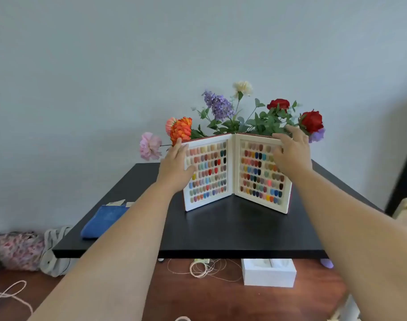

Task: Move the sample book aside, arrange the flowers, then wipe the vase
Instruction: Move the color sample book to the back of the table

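Left hand [174,162] is on the upper outer edge of the sample book's [238,172] left panel, fingers over the top corner and thumb on the swatch face, gripping that edge. Right hand [290,156] is on the upper part of the right panel, fingers spread and laid against the swatches and top rim; whether it actually grips the edge, cannot tell. Sample book stands upright and opened in a V at the middle of the black worktop [221,235], swatch pages facing the camera. Flowers [235,117] rise directly behind it: pink and orange at left, purple and cream in the middle, red at right; their vase is hidden by the book. Blue cloth [103,220] lies on the worktop's left edge. White box [268,272] and loose string [205,268] are on the floor below.
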Action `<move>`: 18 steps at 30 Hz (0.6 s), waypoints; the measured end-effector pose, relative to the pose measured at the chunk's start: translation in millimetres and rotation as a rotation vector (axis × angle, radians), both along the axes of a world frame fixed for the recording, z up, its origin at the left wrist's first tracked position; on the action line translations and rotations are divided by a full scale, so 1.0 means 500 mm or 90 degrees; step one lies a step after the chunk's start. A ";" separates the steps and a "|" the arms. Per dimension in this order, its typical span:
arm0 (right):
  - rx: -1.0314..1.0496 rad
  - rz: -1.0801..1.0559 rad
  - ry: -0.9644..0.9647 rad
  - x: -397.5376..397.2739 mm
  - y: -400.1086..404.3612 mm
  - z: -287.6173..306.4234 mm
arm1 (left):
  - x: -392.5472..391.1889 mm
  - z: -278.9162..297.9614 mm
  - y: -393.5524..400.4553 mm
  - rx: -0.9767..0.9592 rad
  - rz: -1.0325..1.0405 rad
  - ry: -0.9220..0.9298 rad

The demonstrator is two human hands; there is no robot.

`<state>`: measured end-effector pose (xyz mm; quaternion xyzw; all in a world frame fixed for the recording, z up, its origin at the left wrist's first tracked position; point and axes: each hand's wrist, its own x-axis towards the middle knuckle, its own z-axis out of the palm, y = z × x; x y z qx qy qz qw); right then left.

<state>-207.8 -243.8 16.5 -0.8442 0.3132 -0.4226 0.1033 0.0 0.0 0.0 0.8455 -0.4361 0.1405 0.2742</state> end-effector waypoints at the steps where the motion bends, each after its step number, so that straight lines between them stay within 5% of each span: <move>1: -0.005 -0.030 -0.053 -0.006 0.000 -0.009 | -0.001 -0.010 0.001 -0.037 0.007 0.019; 6: 0.255 -0.033 -0.255 -0.034 -0.001 -0.070 | -0.007 -0.062 -0.002 -0.236 -0.066 0.223; 10: 0.390 0.019 -0.200 -0.045 -0.005 -0.129 | -0.007 -0.109 -0.014 -0.262 0.036 0.358; 18: 0.490 0.075 -0.309 -0.021 -0.027 -0.205 | 0.016 -0.190 -0.037 -0.287 -0.011 0.393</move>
